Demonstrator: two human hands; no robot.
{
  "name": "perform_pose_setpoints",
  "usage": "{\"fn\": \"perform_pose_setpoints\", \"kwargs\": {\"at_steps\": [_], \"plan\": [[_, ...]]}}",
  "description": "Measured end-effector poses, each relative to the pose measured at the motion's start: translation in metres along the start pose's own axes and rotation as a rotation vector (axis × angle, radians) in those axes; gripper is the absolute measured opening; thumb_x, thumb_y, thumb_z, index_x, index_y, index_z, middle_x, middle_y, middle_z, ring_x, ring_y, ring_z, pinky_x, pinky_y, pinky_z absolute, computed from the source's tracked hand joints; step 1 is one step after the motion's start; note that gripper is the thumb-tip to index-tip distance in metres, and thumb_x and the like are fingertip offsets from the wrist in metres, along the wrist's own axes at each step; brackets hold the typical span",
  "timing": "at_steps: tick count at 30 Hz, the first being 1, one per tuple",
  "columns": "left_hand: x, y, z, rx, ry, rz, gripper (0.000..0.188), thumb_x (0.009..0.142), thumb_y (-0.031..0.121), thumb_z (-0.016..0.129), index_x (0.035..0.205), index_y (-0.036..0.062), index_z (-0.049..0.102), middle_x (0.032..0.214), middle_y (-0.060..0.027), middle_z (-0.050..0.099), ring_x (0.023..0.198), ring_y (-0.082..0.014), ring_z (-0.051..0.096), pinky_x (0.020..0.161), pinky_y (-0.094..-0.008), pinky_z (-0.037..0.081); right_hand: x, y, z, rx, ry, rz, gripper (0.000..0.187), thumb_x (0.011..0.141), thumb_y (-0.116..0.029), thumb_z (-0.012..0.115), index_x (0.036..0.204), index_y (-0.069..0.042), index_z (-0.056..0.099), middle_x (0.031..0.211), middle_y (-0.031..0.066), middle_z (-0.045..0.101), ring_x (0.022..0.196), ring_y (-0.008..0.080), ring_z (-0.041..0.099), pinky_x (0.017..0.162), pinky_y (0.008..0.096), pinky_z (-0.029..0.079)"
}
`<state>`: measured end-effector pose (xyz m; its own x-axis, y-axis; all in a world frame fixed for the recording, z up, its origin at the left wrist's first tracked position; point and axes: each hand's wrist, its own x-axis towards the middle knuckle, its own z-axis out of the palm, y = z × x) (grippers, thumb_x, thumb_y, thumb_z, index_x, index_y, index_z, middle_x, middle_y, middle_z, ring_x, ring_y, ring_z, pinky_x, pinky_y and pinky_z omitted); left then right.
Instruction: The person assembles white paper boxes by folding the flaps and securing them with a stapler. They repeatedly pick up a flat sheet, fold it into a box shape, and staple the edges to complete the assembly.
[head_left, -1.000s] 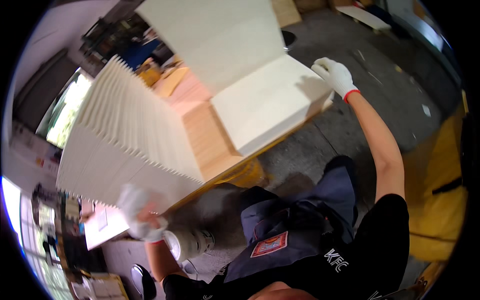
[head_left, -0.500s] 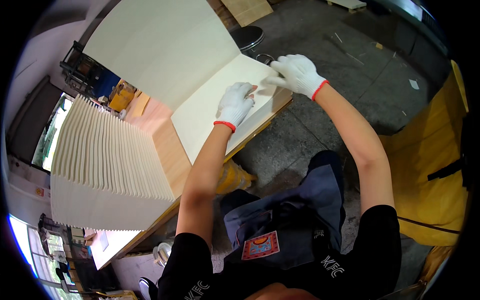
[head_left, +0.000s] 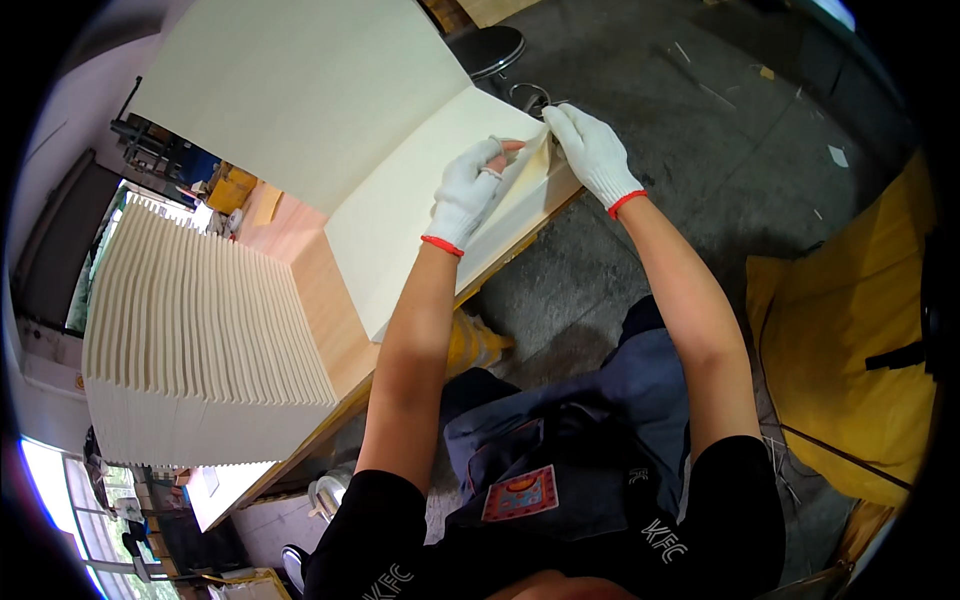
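"Before we note anything else, where does the top cream sheet (head_left: 410, 185) lie from the left hand (head_left: 465, 190) and the right hand (head_left: 592, 150)?"

"Beneath the left and just leftward of the right. Its long axis seems to run from lower left to upper right, along the near side of the wooden counter (head_left: 335, 310); both hands are toward its right end."

"Which is nearer the curled edge (head_left: 541, 160)?"

"The right: its fingers are drawn together, apparently pinching that edge, how firmly I can't tell. The left is half open on the sheet, bare tips showing, seemingly gripping nothing."

"And around it?"

"A cream panel (head_left: 310, 90) rises along its far side; a fanned cream stack (head_left: 200, 320) stands apart, leftward."
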<state>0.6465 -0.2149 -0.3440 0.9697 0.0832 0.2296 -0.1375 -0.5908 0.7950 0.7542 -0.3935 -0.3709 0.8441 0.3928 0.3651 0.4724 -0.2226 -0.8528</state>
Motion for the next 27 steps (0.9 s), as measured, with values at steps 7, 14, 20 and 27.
{"fn": "perform_pose_setpoints", "kwargs": {"at_steps": [7, 14, 20, 27], "plan": [[0.001, 0.003, 0.007, 0.114, -0.029, -0.007, 0.042, 0.086, 0.012, 0.075, 0.126, 0.0039, 0.064, 0.119, -0.0095, 0.068, 0.116, -0.0200, 0.061, 0.099, -0.0328, 0.047, -0.005, 0.005, 0.002, 0.044, 0.041, -0.047, 0.048, 0.101, -0.048, 0.039, 0.101, -0.007, 0.063, 0.092, 0.0212, 0.066, 0.090, 0.0430, 0.062, 0.078, 0.0468, 0.046], [0.002, 0.001, 0.003, 0.113, -0.010, 0.008, 0.038, 0.089, 0.018, 0.072, 0.125, 0.0087, 0.067, 0.121, -0.0132, 0.067, 0.113, -0.0234, 0.064, 0.100, -0.0335, 0.047, -0.003, 0.009, 0.005, 0.028, 0.058, -0.069, 0.047, 0.101, -0.050, 0.040, 0.101, -0.008, 0.063, 0.092, 0.0211, 0.066, 0.090, 0.0426, 0.062, 0.078, 0.0474, 0.047], [-0.003, 0.011, 0.008, 0.126, 0.067, 0.146, 0.034, 0.095, 0.011, 0.055, 0.127, 0.0054, 0.065, 0.106, -0.0072, 0.066, 0.097, -0.0135, 0.059, 0.091, -0.0275, 0.045, -0.001, 0.007, 0.003, -0.097, 0.039, -0.047, 0.049, 0.101, -0.052, 0.038, 0.094, -0.009, 0.060, 0.089, 0.0204, 0.067, 0.088, 0.0422, 0.063, 0.076, 0.0497, 0.047], [-0.006, 0.018, 0.011, 0.142, 0.015, -0.019, 0.037, 0.088, 0.014, 0.071, 0.124, 0.0054, 0.066, 0.084, 0.0011, 0.053, 0.079, -0.0093, 0.048, 0.074, -0.0262, 0.044, -0.003, 0.008, 0.008, -0.071, 0.077, -0.090, 0.048, 0.101, -0.051, 0.037, 0.098, -0.010, 0.061, 0.090, 0.0202, 0.067, 0.088, 0.0423, 0.064, 0.076, 0.0505, 0.047]]}}
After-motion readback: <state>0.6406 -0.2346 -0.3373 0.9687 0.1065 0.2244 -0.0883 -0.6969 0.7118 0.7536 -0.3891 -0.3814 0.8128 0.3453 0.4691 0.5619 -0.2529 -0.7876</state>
